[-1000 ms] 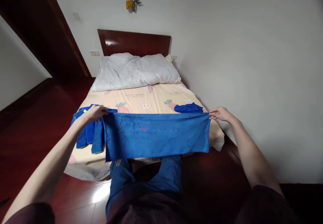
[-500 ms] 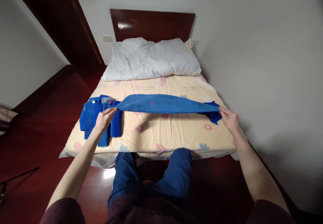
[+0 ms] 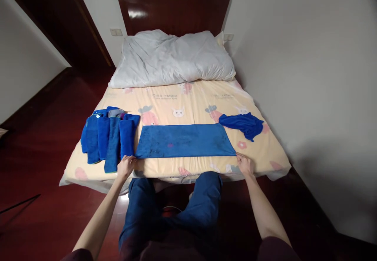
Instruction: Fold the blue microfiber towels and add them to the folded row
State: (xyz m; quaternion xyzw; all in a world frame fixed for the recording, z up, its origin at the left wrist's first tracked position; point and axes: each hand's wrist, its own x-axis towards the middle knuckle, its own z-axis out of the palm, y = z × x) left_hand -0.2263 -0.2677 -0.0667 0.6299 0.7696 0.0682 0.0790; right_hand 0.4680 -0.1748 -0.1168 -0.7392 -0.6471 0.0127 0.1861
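A blue towel [image 3: 185,140] lies spread flat across the bed, its long near edge pulled straight. My left hand [image 3: 126,166] pinches its near left corner. At the near right corner, my right hand [image 3: 245,164] grips the cloth, and small creases run from the fingers. Left of the towel is a group of rolled or folded blue towels [image 3: 103,139], with a bit of grey and purple among them. A crumpled darker blue cloth [image 3: 243,125] touches or nearly touches the towel's far right corner.
The bed [image 3: 176,110] has a cream sheet printed with rabbits and carrots. A white quilt [image 3: 173,59] is bunched below the dark wooden headboard [image 3: 173,11]. A wall [image 3: 309,76] runs along the right side. My knees are at the bed's near edge.
The towel was stretched in the air between my hands; now it rests on the sheet. Both hands have come down toward me and closer together, still holding its corners.
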